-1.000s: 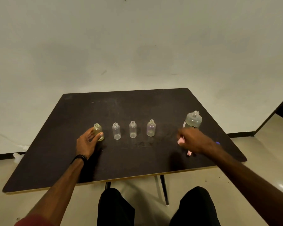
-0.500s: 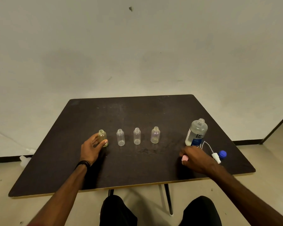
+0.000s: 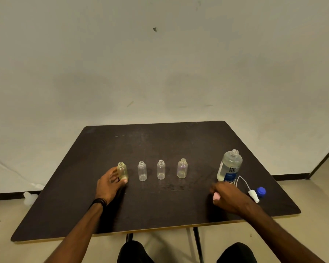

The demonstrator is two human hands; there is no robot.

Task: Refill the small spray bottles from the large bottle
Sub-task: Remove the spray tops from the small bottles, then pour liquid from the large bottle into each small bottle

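Note:
Several small clear uncapped bottles stand in a row on the dark table (image 3: 160, 141). My left hand (image 3: 110, 184) grips the leftmost yellowish bottle (image 3: 122, 171). Right of it stand two clear bottles (image 3: 142, 171) (image 3: 161, 169) and a tinted one (image 3: 182, 168). The large bottle (image 3: 229, 166) with a blue label stands uncapped at the right. In front of it, my right hand (image 3: 227, 196) is closed on a pink spray cap (image 3: 216, 196) resting low on the table.
A white spray head with its tube (image 3: 253, 194) and a blue cap (image 3: 261, 192) lie right of my right hand, near the table's right edge. A white object (image 3: 29, 196) lies on the floor at the left. My knees are below the front edge.
My right hand has drawn back from the large bottle toward me, uncovering the white spray head and blue cap. The left hand stays on the leftmost bottle. The camera tilted up.

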